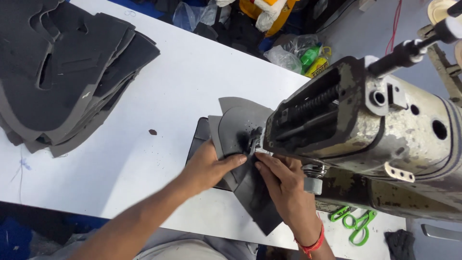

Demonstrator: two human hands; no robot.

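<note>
A worn, paint-chipped sewing machine [380,125] fills the right side, its head over a dark plate on the white table [159,101]. Dark grey cut fabric pieces [238,125] lie fanned under the needle area. My left hand [209,166] presses the left side of these pieces, thumb stretched toward the needle. My right hand [284,185], with a red thread band on the wrist, lies flat on the lower piece just below the machine head. The two hands nearly touch at the fingertips. The needle itself is hidden by the machine head.
A tall stack of dark grey cut pieces [62,67] sits at the table's far left. Green-handled scissors [356,224] lie on the table at the lower right. Plastic bags and a green bottle [310,55] crowd the floor beyond the far edge.
</note>
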